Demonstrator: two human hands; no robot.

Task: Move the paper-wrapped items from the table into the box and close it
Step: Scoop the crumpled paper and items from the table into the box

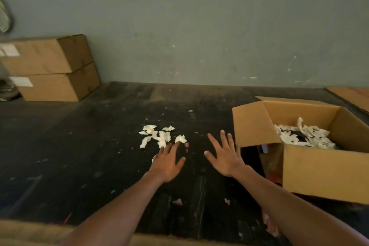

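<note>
- Two closed cardboard boxes (50, 68) sit stacked, far to the left of both hands, against the wall.
- Small white paper-wrapped items (159, 136) lie scattered on the dark table (79, 146), just beyond the left hand's fingertips.
- The left hand (167, 163) is flat, fingers spread, holding nothing.
- The right hand (224, 158) is splayed wide, empty.
- An open cardboard box (319, 175), just right of the right hand, holds more wrapped paper.

We read this as a storeroom or packing area. At left frame, two sealed cardboard cartons (50, 68) with white labels stand stacked against a scuffed grey-green wall (199, 26); the dark worktable (79, 146) is worn and stained.
</note>
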